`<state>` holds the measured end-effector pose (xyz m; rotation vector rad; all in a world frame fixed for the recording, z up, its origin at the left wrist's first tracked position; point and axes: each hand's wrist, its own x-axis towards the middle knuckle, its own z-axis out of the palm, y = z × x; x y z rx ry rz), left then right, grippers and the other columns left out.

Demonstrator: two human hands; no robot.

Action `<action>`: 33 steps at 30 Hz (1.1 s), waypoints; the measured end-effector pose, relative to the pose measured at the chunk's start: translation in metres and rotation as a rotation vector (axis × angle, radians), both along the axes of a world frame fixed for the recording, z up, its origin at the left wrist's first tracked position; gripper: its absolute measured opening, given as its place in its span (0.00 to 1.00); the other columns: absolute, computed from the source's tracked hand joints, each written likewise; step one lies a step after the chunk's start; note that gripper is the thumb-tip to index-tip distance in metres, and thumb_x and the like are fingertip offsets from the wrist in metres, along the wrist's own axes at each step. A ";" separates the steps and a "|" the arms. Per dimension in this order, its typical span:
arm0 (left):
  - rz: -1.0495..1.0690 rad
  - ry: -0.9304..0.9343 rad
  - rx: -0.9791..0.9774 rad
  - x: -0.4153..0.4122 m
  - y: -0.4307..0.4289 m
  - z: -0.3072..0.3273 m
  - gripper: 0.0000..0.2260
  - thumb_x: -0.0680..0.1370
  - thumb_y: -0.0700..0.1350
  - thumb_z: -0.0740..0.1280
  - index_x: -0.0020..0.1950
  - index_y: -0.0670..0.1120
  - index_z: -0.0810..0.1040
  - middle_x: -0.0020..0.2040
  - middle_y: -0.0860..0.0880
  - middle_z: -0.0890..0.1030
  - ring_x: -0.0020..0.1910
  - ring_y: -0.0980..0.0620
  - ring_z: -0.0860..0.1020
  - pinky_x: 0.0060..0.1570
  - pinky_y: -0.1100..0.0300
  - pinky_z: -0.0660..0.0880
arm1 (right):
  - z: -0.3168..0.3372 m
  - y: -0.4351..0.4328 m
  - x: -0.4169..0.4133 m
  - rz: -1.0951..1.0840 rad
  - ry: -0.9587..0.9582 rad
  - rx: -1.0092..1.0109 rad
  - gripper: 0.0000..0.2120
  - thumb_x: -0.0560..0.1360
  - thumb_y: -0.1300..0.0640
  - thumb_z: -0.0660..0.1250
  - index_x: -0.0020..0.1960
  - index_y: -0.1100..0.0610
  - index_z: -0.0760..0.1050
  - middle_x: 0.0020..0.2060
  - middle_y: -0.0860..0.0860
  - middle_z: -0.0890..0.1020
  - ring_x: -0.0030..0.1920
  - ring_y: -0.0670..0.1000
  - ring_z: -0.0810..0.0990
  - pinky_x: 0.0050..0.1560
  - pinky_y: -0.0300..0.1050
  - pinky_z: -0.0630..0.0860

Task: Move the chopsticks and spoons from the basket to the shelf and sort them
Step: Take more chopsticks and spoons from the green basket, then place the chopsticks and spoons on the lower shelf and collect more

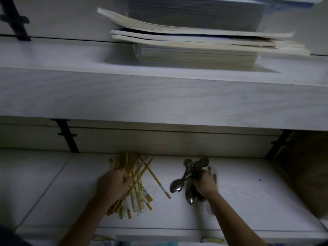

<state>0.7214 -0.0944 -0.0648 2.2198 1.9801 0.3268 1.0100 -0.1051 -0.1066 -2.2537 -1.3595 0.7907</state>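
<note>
**Already on the shelf [248,192], and sorting was under way**

The left hand [113,183] clenched a bundle of chopsticks [132,168] left of centre, with a stray chopstick [158,181] lying loose just beside it. The right hand [205,183] grasped a cluster of spoons [177,186], apart to the right. Next, probably, the stray needed gathering in and each bundle squaring up. No basket showed.

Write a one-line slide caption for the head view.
Left hand grips chopsticks, right hand grips spoons, apart on the white shelf.
</note>
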 end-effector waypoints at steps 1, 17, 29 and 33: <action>-0.024 -0.012 -0.007 0.000 -0.003 0.002 0.08 0.78 0.55 0.59 0.40 0.55 0.70 0.42 0.55 0.80 0.40 0.57 0.77 0.30 0.71 0.63 | 0.004 -0.004 -0.001 0.009 0.018 0.015 0.14 0.77 0.59 0.61 0.61 0.62 0.70 0.56 0.59 0.78 0.52 0.56 0.78 0.53 0.46 0.74; 0.115 -0.004 -0.098 -0.120 -0.125 0.040 0.12 0.79 0.60 0.54 0.49 0.54 0.71 0.37 0.54 0.73 0.36 0.59 0.73 0.35 0.68 0.67 | 0.074 -0.085 -0.082 0.559 -0.047 0.343 0.10 0.75 0.56 0.65 0.44 0.40 0.72 0.43 0.39 0.78 0.46 0.31 0.75 0.44 0.28 0.72; 0.763 0.042 -0.173 -0.251 -0.288 0.042 0.10 0.77 0.62 0.55 0.47 0.59 0.70 0.39 0.60 0.78 0.41 0.63 0.78 0.40 0.70 0.74 | 0.082 -0.093 -0.271 1.162 -0.015 0.290 0.09 0.73 0.45 0.54 0.48 0.38 0.71 0.49 0.40 0.77 0.52 0.42 0.77 0.49 0.40 0.76; 0.882 0.001 -0.230 -0.291 -0.324 0.038 0.12 0.78 0.62 0.53 0.55 0.60 0.70 0.46 0.62 0.77 0.49 0.64 0.78 0.47 0.72 0.74 | 0.079 -0.109 -0.338 1.286 -0.038 0.261 0.12 0.77 0.46 0.55 0.55 0.44 0.74 0.53 0.41 0.77 0.55 0.41 0.76 0.51 0.36 0.72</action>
